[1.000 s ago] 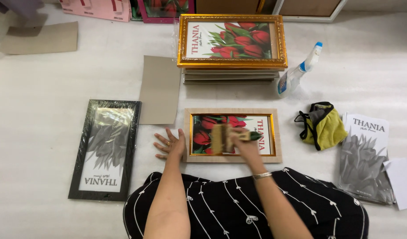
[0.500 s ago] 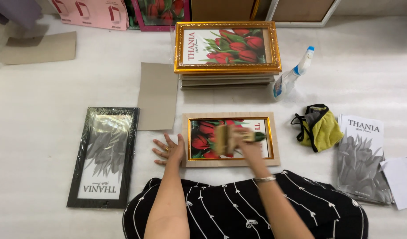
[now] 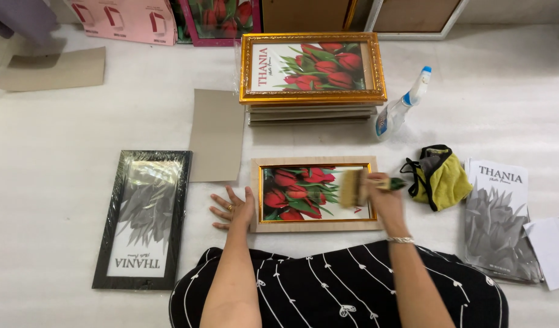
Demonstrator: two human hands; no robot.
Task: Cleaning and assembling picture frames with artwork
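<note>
Your right hand [image 3: 384, 200] has its fingers clamped round a brush [image 3: 360, 187], bristles down on the glass of the frame [image 3: 316, 193], near its right end. Your left hand [image 3: 233, 209] lies flat, fingers spread apart, pressing the frame's left edge. The frame, pale wood with a gilt inner rim and red tulips, sits on the white floor just in front of your knees.

To do this stroke well, I'd say keep the left palm firm so the frame doesn't slide, hold the bristles light and flat, and sweep in one direction towards an edge, so dust leaves the glass rather than drifting back.

Beyond the frame stands a stack [image 3: 313, 73] of gold frames, with a spray bottle [image 3: 400, 108] beside it. A yellow cloth [image 3: 440, 177] lies just right of your brush hand, prints [image 3: 497, 215] past it. A black frame [image 3: 143, 215] and card [image 3: 217, 133] lie to your left
</note>
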